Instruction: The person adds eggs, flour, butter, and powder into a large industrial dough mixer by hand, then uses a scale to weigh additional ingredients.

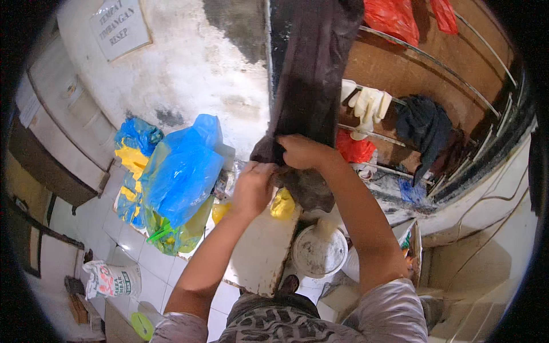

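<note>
A long dark brown cloth [311, 74] hangs down in front of me, against the wall's edge. My right hand [302, 152] is closed on its right part, the index finger pointing left across the fabric. Lower and to the left, my left hand [255, 184] has its fingers curled round a bunched fold of the same cloth. The cloth's loose lower end droops beneath both hands. Just below lies a crumpled yellow plastic bag [282, 204], on a worn white board [257, 246].
Blue plastic bags [186, 171] pile up at the left. A round white lidded bucket [320, 250] stands below the cloth. On a rack at the right hang pale gloves [369, 108], a dark garment [422, 128] and red bags [394, 20]. A printed sack [114, 279] sits on the tiled floor.
</note>
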A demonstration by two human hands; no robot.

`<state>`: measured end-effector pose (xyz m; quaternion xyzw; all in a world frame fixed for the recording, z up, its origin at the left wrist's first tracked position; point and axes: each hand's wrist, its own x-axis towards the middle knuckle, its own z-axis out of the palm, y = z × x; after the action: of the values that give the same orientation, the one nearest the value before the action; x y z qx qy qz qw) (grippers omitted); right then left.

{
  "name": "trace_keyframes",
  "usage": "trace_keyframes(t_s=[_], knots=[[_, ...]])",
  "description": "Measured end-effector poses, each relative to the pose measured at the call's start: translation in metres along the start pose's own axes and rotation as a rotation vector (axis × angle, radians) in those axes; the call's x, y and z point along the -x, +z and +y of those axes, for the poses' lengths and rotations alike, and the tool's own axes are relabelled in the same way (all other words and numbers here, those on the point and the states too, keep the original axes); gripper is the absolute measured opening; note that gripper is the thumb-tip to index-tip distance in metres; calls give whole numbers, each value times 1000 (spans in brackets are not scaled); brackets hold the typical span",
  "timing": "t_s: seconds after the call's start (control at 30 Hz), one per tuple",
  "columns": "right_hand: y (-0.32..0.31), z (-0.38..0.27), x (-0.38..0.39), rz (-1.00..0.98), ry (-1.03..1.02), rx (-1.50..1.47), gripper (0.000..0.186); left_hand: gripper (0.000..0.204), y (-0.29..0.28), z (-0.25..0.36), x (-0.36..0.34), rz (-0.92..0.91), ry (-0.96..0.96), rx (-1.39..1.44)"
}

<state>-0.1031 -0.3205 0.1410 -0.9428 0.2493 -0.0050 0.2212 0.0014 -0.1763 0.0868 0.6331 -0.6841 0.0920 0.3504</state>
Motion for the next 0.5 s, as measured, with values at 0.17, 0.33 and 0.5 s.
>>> trace_keyframes(t_s=[0.17, 0.33, 0.5], knots=[[38, -11, 47, 172, -53, 391, 24, 21, -13, -13, -16, -79, 96, -180], [49, 9, 61, 468, 51, 502, 16, 32, -5, -3, -62, -163, -216, 16], [74, 20, 53, 991, 163, 469, 20, 23, 12, -38, -62, -154, 310, -268]])
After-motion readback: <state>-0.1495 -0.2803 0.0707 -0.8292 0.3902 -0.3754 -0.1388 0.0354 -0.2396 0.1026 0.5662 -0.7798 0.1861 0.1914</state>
